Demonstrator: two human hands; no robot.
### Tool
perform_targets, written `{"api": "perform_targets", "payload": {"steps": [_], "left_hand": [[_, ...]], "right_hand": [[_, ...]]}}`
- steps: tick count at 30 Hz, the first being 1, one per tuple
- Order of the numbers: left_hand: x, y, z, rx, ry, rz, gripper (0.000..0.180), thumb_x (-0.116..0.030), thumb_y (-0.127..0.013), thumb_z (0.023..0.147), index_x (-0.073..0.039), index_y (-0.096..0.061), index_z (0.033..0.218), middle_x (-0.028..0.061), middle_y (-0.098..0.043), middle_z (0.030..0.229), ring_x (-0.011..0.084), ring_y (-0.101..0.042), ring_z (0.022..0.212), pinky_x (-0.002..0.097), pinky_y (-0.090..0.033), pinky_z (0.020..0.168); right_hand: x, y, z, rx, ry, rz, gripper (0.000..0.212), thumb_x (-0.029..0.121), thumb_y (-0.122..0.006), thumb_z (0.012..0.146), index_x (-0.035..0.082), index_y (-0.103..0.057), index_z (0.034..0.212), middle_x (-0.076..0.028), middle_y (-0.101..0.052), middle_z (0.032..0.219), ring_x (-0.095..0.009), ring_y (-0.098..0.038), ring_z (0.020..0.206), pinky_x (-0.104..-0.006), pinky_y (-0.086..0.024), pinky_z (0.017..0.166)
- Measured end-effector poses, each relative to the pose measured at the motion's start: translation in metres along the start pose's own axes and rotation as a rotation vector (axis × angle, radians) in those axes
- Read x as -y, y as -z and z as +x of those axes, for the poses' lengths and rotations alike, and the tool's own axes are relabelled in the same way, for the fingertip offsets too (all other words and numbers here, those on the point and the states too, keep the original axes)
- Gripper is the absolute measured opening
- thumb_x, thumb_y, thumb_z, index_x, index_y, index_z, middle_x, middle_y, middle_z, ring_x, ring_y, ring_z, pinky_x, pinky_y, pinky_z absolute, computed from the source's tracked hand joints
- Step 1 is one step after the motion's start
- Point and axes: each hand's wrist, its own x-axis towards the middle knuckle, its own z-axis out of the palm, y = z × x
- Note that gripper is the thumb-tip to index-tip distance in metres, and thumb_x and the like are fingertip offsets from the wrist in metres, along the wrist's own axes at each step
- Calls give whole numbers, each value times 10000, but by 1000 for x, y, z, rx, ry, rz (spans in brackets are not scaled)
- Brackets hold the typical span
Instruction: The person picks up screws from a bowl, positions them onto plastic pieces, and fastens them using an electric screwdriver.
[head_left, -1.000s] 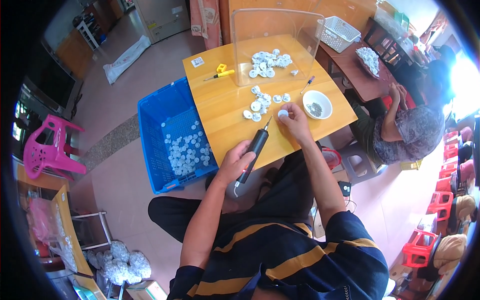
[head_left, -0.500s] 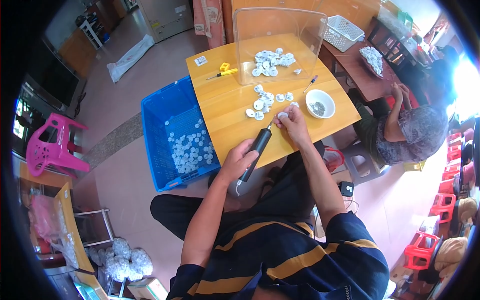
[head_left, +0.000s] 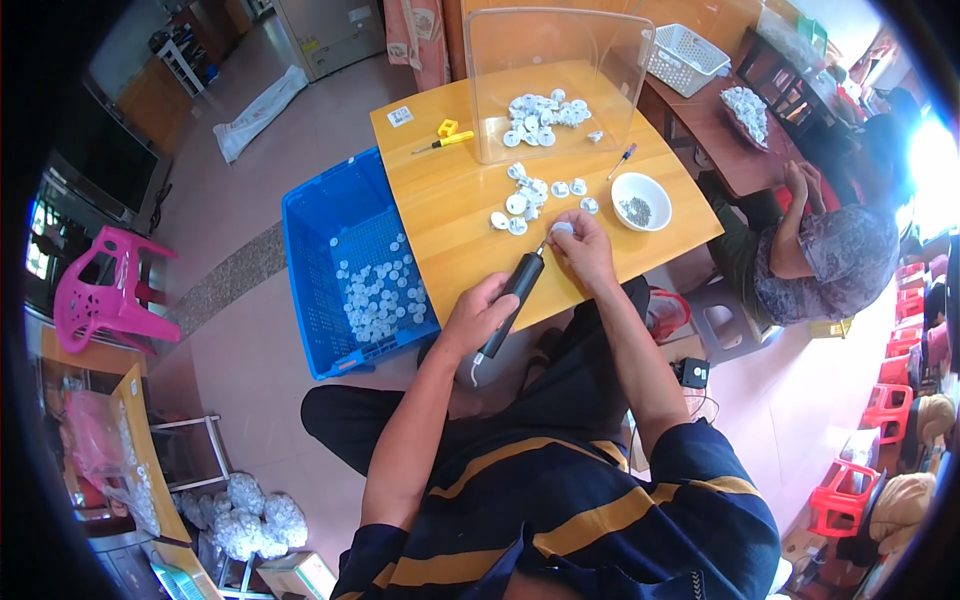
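Note:
My left hand is wrapped round a black electric screwdriver, its cord hanging from the lower end. The bit points up to the right, at a small round white plastic part. That part is pinched in the fingers of my right hand, just over the wooden table. Whether the bit touches it I cannot tell. A loose group of similar white parts lies beyond my hands. To the right stands a white bowl with small metal screws in it.
A clear plastic bin stands on the table's far side, white parts inside. Two screwdrivers, one yellow, one slim, lie on the table. A blue crate with white parts is at left. A seated person is at right.
The view has shifted very slightly. Both hands keep their holds on the electric screwdriver and the white part, close together in nearly the same spot.

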Motion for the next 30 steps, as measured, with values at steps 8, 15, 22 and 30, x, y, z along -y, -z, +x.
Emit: {"api": "perform_targets", "payload": {"steps": [8,15,22,30], "left_hand": [[-3,-2,2,8,38,16,391,-140,-599,938,24,-572,1291,70,-659,905,120,-628,683,283,-547,606],[-4,-1,2,1,25,29,388,-141,-598,935,29,-573,1283,75,-660,902,126,-633,675,285,-549,606],[-2,-1,4,12,36,17,405,-139,-600,932,33,-569,1297,79,-666,908,126,-636,677,284,-550,611],[-5,-1,3,12,47,18,411,-143,-600,932,35,-567,1300,79,-666,909,122,-631,673,283,-545,606]], "right_hand": [[3,6,0,40,-22,-52,132,-28,-596,941,25,-596,1062,-50,-668,969,-99,-637,825,-218,-506,700],[4,0,-2,12,-31,7,113,-7,-620,928,25,-628,1037,-18,-665,897,-80,-627,790,-220,-505,703],[-3,1,-1,-4,11,-5,91,12,-630,942,29,-635,1031,-9,-667,908,-70,-634,804,-215,-511,705],[-5,1,-1,12,15,-35,131,-33,-609,957,13,-599,1079,-52,-673,1027,-108,-636,857,-230,-514,740]]}}
